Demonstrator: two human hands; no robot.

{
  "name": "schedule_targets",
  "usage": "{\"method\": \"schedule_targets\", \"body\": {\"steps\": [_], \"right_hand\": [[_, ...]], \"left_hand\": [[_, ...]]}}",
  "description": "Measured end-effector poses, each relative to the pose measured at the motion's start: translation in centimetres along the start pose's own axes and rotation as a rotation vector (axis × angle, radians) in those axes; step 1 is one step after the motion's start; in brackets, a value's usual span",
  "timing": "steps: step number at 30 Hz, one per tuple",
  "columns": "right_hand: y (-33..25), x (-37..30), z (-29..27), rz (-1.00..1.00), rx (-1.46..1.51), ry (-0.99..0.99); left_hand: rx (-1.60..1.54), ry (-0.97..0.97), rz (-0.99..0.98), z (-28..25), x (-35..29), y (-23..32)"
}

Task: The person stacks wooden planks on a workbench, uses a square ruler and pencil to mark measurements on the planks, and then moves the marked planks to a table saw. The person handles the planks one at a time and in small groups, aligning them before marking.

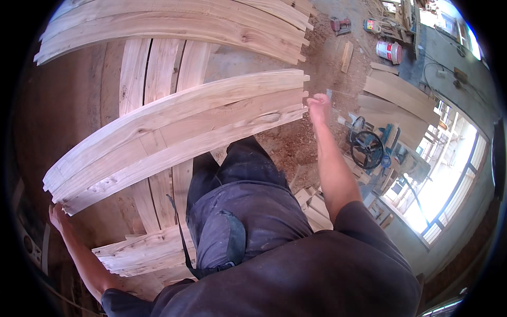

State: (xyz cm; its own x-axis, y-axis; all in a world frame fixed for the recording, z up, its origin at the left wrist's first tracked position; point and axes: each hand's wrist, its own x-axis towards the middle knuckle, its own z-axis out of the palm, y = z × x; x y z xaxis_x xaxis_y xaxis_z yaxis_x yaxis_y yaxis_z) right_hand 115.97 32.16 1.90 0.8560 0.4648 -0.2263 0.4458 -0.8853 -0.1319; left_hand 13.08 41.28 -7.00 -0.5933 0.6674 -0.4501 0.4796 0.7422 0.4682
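A wide panel of pale planks (211, 113) stretches across in front of my body, with stepped, tongue-like ends. At its lower left corner is my left hand (56, 217), closed on the end, its fingers partly hidden by the wood. My right hand (319, 105) is closed at the panel's right end, by the short projecting tongues. Long planks (158, 71) lie crosswise beneath the panel. Farther off, a second similar panel (174, 24) rests across those same planks. More pale boards (142, 253) lie near my left forearm.
Shavings cover the floor (296, 153) on the right. A machine with a black handwheel (366, 150) stands there, near thin brown sheets (396, 103). Beyond are a white-and-red bucket (389, 52), a red power tool (340, 25), a loose wood offcut (347, 57) and a bright window (443, 169).
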Motion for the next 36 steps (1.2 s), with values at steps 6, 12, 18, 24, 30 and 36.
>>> {"method": "schedule_targets", "body": {"steps": [6,12,18,24,30,36], "right_hand": [[-2.0,1.0,1.8,-0.226,0.302,-0.159],[1.7,4.6,4.9,-0.644,-0.03,-0.129],[0.0,3.2,-1.6,-0.15,0.384,-0.283],[-0.1,5.2,1.7,-0.191,0.304,-0.257],[-0.4,5.9,1.7,-0.243,0.281,-0.302],[-0.6,6.3,1.1,-0.253,0.227,-0.276]], "left_hand": [[-0.148,0.087,0.011,-1.2,2.3,-0.1],[-0.361,-0.044,-0.055,-0.1,-3.3,8.6],[-0.382,-0.003,0.038,3.5,-4.2,8.0],[-0.189,0.092,-0.011,3.3,-4.3,9.5],[-0.135,0.048,-0.072,2.0,-4.8,10.8],[-0.034,0.0,-0.059,2.2,-5.5,12.4]]}}
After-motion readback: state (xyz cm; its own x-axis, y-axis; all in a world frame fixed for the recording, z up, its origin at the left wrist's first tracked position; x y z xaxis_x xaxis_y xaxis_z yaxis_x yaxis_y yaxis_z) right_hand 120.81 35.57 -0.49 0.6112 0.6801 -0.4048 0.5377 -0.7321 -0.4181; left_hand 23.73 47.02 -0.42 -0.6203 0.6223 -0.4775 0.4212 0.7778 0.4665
